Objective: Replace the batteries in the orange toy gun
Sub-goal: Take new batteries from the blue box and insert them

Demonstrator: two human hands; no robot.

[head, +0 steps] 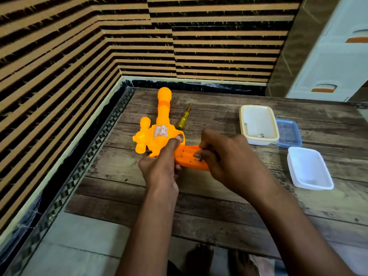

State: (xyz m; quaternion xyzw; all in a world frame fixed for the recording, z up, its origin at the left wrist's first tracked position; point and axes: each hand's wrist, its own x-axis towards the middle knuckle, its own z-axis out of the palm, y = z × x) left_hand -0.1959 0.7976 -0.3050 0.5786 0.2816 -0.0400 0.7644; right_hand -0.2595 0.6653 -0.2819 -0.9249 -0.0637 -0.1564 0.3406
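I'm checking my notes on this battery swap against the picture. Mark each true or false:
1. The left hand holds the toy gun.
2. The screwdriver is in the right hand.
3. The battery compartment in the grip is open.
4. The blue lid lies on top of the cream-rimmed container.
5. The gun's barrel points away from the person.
1. True: the left hand grips the orange toy gun near the trigger.
2. False: the yellow screwdriver lies on the table; the right hand is at the grip.
3. True: the battery compartment is uncovered.
4. False: the blue lid lies on the table beside the cream-rimmed container.
5. True.
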